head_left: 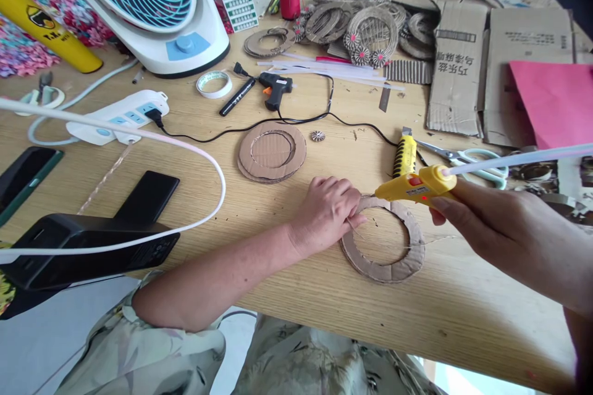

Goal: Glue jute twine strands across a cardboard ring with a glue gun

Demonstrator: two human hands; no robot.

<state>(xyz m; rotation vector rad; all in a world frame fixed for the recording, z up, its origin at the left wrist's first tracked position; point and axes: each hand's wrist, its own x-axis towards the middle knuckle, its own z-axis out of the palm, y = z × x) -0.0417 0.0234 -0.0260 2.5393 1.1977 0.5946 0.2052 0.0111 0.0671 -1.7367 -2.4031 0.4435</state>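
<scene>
My left hand [330,216] is closed at the upper left rim of a flat cardboard ring [412,259], its fingers pinching the rim. Thin strands run from near those fingers across the ring's opening. My right hand [491,216] grips a yellow glue gun [412,185] with a long glue stick [523,157] sticking out of its back. The nozzle points left and sits at the ring's top edge, close to my left fingers. Whether it touches the cardboard I cannot tell. A yellow utility knife [405,154] lies just behind the glue gun.
Behind my hands lie a cardboard disc with a ring on it [296,154], a small striped rosette [317,136], a black glue gun [278,89], tape [214,84] and scissors [477,160]. A power strip [125,117] and fan [180,49] stand left. Cardboard pieces [458,74] fill the back right.
</scene>
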